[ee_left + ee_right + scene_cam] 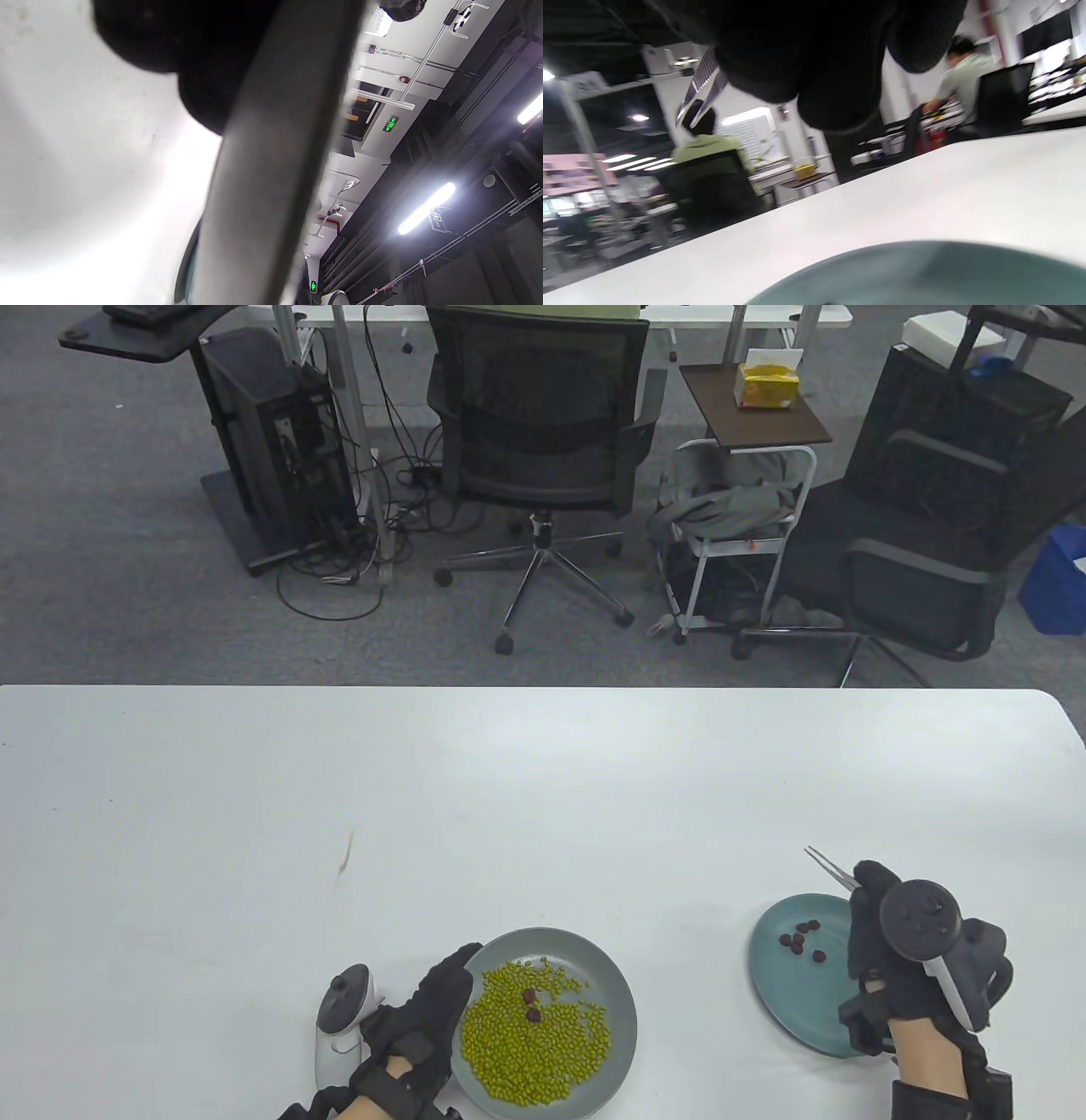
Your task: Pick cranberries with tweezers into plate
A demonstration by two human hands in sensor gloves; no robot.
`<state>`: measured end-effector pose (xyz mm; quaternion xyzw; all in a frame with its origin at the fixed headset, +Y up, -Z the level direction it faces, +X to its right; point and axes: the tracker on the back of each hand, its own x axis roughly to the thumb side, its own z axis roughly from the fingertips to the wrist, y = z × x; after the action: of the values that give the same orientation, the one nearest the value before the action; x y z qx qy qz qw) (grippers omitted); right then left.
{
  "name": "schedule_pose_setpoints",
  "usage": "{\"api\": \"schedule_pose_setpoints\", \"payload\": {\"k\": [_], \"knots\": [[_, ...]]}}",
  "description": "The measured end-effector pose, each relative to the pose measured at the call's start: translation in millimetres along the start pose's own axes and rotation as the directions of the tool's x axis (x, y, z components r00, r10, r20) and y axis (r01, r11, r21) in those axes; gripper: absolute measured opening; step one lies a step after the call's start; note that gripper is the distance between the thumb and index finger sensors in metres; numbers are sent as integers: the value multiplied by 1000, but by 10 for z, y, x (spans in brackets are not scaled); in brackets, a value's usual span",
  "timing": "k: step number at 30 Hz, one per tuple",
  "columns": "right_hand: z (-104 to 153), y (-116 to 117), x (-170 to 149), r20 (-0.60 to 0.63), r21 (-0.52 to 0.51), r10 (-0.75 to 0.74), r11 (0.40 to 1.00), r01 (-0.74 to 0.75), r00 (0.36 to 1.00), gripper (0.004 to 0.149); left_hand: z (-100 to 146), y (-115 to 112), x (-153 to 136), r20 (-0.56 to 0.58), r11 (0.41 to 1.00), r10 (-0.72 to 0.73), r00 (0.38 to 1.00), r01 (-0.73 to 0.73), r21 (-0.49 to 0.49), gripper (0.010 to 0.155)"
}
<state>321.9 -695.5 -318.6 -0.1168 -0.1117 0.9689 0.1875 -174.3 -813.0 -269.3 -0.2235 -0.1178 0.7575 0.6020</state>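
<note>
A grey plate (615, 984) near the front edge holds a heap of green beans (526, 1035) with two dark red cranberries (531, 1006) on top. My left hand (424, 1010) holds this plate by its left rim (271, 178). To the right, a teal plate (768, 984) holds several cranberries (802, 937). My right hand (882, 950) is above the teal plate's right side and grips metal tweezers (830, 868). Their tips point up and away to the left, off the plate, and carry nothing. In the right wrist view the tweezers (702, 91) stick out past my fingers above the teal plate's rim (925, 271).
The white table (509, 814) stretches far back and to the left of the plates. A small dark smudge (345, 857) lies on it left of centre. Office chairs (543, 449) and a computer tower stand on the floor beyond the far edge.
</note>
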Motion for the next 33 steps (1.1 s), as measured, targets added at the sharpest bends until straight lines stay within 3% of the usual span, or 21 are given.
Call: {"api": "schedule_pose_setpoints", "payload": {"k": [2,10,20,24,33], "knots": [[33,25,64,-3,-45,-31,999,31,1000,51,-1,0,1,0,1000,-1,1000,1,0,61],[277,240,676,305,-85,29,996,-3,952,50,-8,26,-5,-19,999,42,999,-42,20,61],[1033,411,1690,670,-135,77,991,19,738,49,-15,23,27,-30,999,39,999,-38,17,61],[1222,456,1855,737,-142,110,990,-6,667,49,-17,22,17,-36,999,34,999,-33,18,61],[1260,513,1890,777,-99,104,994,-42,621,50,-20,22,24,-35,999,32,999,-31,23,61]]}}
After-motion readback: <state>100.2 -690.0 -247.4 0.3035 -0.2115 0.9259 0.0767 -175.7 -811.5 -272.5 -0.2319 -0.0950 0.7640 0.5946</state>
